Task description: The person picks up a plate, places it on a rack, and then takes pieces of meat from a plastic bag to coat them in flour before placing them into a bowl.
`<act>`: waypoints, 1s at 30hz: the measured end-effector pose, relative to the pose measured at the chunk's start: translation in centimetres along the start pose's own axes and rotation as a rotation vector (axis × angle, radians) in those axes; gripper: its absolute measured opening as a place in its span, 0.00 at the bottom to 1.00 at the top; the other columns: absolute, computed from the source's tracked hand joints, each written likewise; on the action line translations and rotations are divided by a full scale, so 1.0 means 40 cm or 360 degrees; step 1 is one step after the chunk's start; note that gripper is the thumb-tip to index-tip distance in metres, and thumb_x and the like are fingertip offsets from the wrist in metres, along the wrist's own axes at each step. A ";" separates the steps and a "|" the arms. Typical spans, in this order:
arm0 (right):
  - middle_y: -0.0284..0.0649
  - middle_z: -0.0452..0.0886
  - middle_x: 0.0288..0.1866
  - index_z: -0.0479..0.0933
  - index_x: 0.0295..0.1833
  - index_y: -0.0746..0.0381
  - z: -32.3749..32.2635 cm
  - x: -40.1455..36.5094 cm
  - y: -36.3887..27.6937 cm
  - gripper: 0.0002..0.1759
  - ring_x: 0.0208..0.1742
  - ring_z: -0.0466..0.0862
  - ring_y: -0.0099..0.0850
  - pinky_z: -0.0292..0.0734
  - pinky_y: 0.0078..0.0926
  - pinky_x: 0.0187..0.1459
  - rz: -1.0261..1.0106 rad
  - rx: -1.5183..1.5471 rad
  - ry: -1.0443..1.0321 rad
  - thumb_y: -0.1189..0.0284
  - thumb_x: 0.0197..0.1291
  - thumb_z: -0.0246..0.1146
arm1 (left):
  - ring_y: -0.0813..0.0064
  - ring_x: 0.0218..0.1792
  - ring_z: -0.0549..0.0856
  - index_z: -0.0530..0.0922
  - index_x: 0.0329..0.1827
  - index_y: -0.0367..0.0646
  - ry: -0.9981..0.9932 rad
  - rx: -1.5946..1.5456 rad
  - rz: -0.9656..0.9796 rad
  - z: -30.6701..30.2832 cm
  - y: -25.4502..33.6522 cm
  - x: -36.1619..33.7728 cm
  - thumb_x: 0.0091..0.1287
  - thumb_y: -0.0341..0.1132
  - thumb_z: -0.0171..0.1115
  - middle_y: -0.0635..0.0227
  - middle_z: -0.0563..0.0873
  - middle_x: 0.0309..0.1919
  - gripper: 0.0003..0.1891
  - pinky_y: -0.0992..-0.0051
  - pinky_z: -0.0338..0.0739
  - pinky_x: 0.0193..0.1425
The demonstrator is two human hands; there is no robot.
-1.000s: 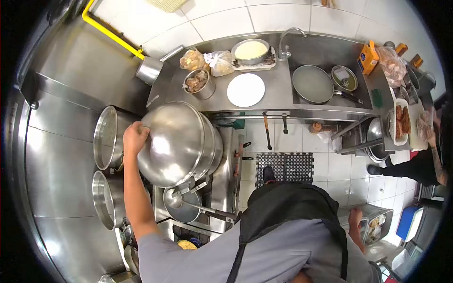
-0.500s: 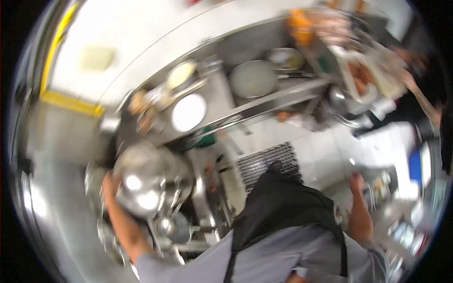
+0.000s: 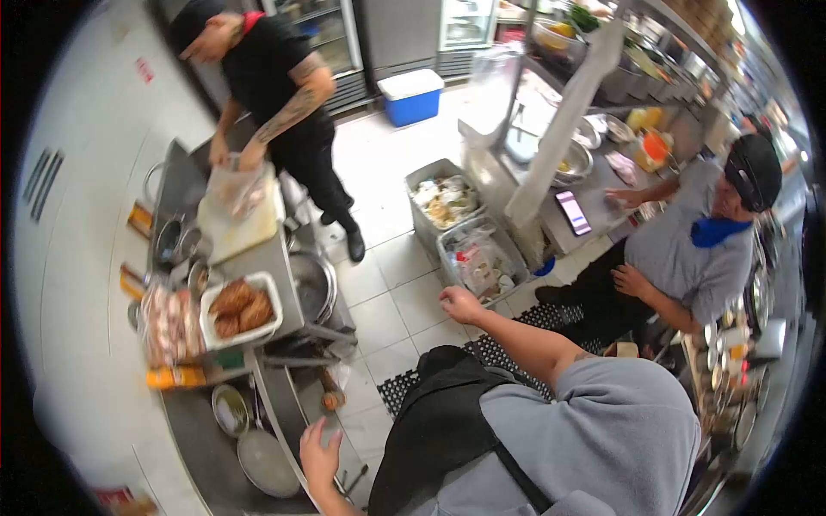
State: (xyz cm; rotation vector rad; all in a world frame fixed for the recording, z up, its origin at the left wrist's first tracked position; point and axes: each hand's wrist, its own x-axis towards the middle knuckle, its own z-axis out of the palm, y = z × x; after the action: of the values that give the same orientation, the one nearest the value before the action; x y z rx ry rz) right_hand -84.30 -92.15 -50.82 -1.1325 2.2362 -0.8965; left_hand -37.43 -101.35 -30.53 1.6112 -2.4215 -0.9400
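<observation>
Bin point(image 3: 509, 291), grey and rectangular, full of plastic point(image 3: 486, 245)

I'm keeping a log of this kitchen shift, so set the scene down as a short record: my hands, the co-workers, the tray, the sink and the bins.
left hand: open, holding nothing, near the sink
right hand: nothing visible in it
co-worker in black: both hands at a plastic bag over a cutting board
co-worker in grey: one hand near a phone
tray: browned food
sink: larger pan, smaller pan
bins: two, side by side, holding waste
</observation>
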 end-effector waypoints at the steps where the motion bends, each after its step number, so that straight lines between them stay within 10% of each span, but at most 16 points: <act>1: 0.53 0.85 0.44 0.83 0.46 0.63 -0.037 0.002 0.020 0.16 0.51 0.84 0.48 0.78 0.42 0.54 0.0180 0.0141 0.0106 0.63 0.60 0.64 | 0.50 0.61 0.79 0.81 0.61 0.37 -0.0077 0.0029 0.0182 -0.014 0.089 0.091 0.62 0.42 0.72 0.50 0.82 0.59 0.26 0.60 0.72 0.68; 6: 0.44 0.84 0.42 0.80 0.51 0.64 -0.187 0.064 0.157 0.16 0.46 0.84 0.35 0.79 0.36 0.53 0.0627 0.0531 0.0616 0.65 0.63 0.66 | 0.50 0.63 0.78 0.80 0.63 0.40 -0.0521 -0.0054 0.1029 0.072 0.372 0.497 0.63 0.46 0.70 0.52 0.81 0.61 0.28 0.60 0.71 0.68; 14: 0.49 0.81 0.52 0.71 0.65 0.68 -0.445 0.413 0.328 0.29 0.55 0.81 0.37 0.74 0.35 0.59 0.0617 0.0581 0.2212 0.64 0.64 0.67 | 0.52 0.68 0.75 0.76 0.67 0.41 -0.1129 -0.0102 0.1288 0.279 0.761 0.974 0.65 0.52 0.68 0.50 0.76 0.67 0.32 0.61 0.69 0.72; 19: 0.43 0.83 0.55 0.73 0.64 0.69 -0.512 0.492 0.311 0.25 0.56 0.81 0.34 0.74 0.34 0.60 0.0843 0.1254 0.1320 0.67 0.66 0.65 | 0.49 0.67 0.73 0.68 0.73 0.39 -0.1004 -0.0268 0.1746 0.415 1.036 1.180 0.66 0.49 0.69 0.49 0.75 0.66 0.37 0.60 0.65 0.74; 25: 0.44 0.87 0.46 0.79 0.55 0.70 -0.362 0.603 0.212 0.17 0.49 0.84 0.35 0.78 0.37 0.51 0.0554 0.0418 0.0969 0.69 0.66 0.65 | 0.45 0.60 0.75 0.71 0.66 0.36 -0.1190 -0.0279 0.2221 0.666 1.280 1.299 0.65 0.36 0.63 0.48 0.78 0.57 0.26 0.56 0.70 0.66; 28: 0.42 0.85 0.54 0.77 0.61 0.67 -0.357 0.648 0.176 0.22 0.54 0.83 0.35 0.76 0.36 0.58 0.1179 0.0993 0.0986 0.69 0.63 0.65 | 0.44 0.54 0.78 0.74 0.58 0.36 -0.1559 -0.0234 0.2365 0.780 1.325 1.409 0.63 0.30 0.59 0.49 0.80 0.50 0.20 0.54 0.73 0.59; 30: 0.42 0.85 0.52 0.78 0.59 0.66 -0.376 0.658 0.130 0.19 0.54 0.84 0.35 0.76 0.36 0.57 0.1047 0.1227 0.1265 0.71 0.64 0.64 | 0.44 0.51 0.80 0.76 0.54 0.38 -0.1776 -0.0315 0.2406 0.805 1.363 1.479 0.65 0.29 0.57 0.48 0.82 0.46 0.15 0.53 0.74 0.56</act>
State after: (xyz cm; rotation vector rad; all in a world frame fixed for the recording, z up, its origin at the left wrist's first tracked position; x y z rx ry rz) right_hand -111.24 -106.59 -47.57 0.3656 2.1705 -1.8390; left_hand -120.19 -124.02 -42.75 -1.2016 -2.7043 -1.5959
